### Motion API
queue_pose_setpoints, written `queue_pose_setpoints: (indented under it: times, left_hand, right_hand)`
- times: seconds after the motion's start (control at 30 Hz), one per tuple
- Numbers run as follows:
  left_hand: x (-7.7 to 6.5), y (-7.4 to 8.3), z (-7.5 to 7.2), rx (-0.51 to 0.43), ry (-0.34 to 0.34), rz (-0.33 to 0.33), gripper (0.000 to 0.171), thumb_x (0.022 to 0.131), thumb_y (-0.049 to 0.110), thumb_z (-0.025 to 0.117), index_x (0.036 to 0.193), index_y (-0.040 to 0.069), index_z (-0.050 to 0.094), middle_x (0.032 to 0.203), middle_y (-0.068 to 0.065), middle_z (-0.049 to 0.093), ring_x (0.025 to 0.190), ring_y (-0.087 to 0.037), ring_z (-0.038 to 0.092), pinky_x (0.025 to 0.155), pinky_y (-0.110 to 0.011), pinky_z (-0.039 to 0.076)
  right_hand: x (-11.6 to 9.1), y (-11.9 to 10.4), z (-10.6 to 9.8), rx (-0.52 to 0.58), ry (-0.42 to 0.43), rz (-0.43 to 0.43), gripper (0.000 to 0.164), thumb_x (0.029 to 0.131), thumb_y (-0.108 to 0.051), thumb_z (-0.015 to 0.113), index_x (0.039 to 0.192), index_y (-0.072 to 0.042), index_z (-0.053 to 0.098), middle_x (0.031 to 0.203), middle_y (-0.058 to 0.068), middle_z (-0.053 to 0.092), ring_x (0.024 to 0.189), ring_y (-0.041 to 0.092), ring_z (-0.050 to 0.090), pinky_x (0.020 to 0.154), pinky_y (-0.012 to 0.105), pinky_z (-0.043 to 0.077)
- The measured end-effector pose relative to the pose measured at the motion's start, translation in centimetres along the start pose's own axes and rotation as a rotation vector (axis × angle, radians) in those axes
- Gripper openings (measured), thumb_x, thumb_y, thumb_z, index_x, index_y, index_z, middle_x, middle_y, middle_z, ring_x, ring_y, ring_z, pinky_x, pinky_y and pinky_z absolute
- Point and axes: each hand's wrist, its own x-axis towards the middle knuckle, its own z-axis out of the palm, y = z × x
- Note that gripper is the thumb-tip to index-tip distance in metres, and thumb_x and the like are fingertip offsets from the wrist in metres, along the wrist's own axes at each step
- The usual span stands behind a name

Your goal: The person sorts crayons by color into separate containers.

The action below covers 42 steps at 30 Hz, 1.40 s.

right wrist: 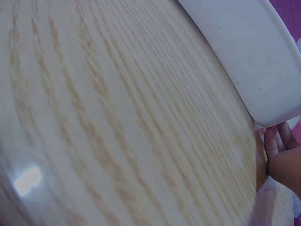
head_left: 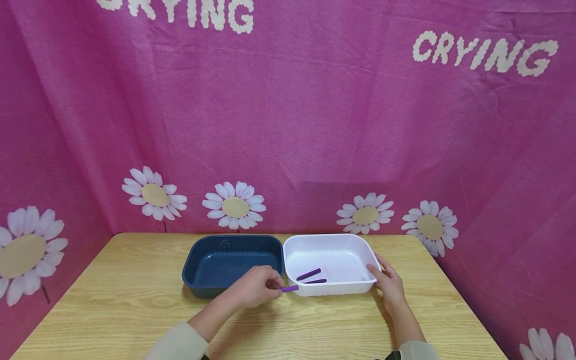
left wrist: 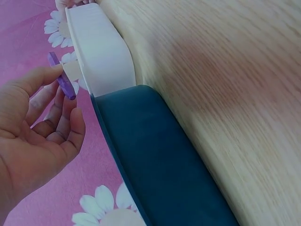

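Note:
My left hand (head_left: pixel 258 287) pinches a short purple stick (head_left: pixel 289 288) between thumb and fingers, near the front left corner of a white plastic bin (head_left: pixel 342 288). In the left wrist view, the purple stick (left wrist: pixel 63 77) shows at the fingertips, above the bins' rims. Two darker purple sticks lie in the white bin, one (head_left: pixel 308 274) angled and another (head_left: pixel 316 281) close to the front wall. My right hand (head_left: pixel 390 285) grips the white bin's right side, thumb over the rim and fingers outside. In the right wrist view, its fingers (right wrist: pixel 277 141) are at the bin's corner.
A dark blue bin (head_left: pixel 198 290) stands directly left of the white one, their sides touching or nearly so. Both rest toward the back of a wooden table (head_left: pixel 324 325). A pink curtain (head_left: pixel 288 125) with daisies hangs behind and at both sides.

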Motion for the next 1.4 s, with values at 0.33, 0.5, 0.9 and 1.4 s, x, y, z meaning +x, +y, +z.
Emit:
queue_pose_setpoints:
  times: [0.33,0.5,0.9,1.4]
  left_hand:
    - [1.3,0.6,0.2,-0.020,0.013,-0.024,0.004,0.082,0.011,0.070,0.086,0.010,0.071,0.077,0.005,0.060,0.073,-0.009,0.050,0.063,-0.021,0.044]
    - [2.0,0.7,0.3,-0.015,0.026,-0.008,0.006,0.082,0.011,0.069,0.087,0.009,0.071,0.077,0.004,0.061,0.072,-0.009,0.050,0.062,-0.020,0.044]
    - [3.5,1.0,0.2,0.004,0.030,-0.009,0.010,0.084,0.013,0.068,0.091,0.008,0.071,0.080,0.002,0.064,0.075,-0.010,0.052,0.067,-0.022,0.047]
    - [4.6,1.5,0.5,-0.005,0.029,-0.036,0.013,0.084,0.014,0.068,0.095,0.008,0.072,0.083,0.000,0.065,0.076,-0.011,0.052,0.063,-0.021,0.046]
  right_hand:
    - [0.0,0.0,0.0,-0.008,0.003,0.000,0.062,0.089,-0.029,0.063,0.144,-0.015,0.037,0.111,-0.006,0.052,0.082,-0.001,0.057,0.071,0.016,0.048]
    - [0.1,0.3,0.0,0.017,0.006,-0.004,0.064,0.087,-0.029,0.065,0.143,-0.013,0.038,0.097,-0.014,0.055,0.079,0.000,0.058,0.070,0.017,0.048]
    - [0.3,0.3,-0.1,-0.011,0.004,0.003,0.063,0.088,-0.030,0.064,0.143,-0.016,0.038,0.117,-0.001,0.053,0.082,-0.001,0.057,0.071,0.016,0.048]
    - [0.0,0.1,0.1,-0.017,0.002,0.009,0.062,0.089,-0.030,0.063,0.144,-0.018,0.037,0.120,0.002,0.053,0.081,-0.002,0.057,0.071,0.015,0.048]
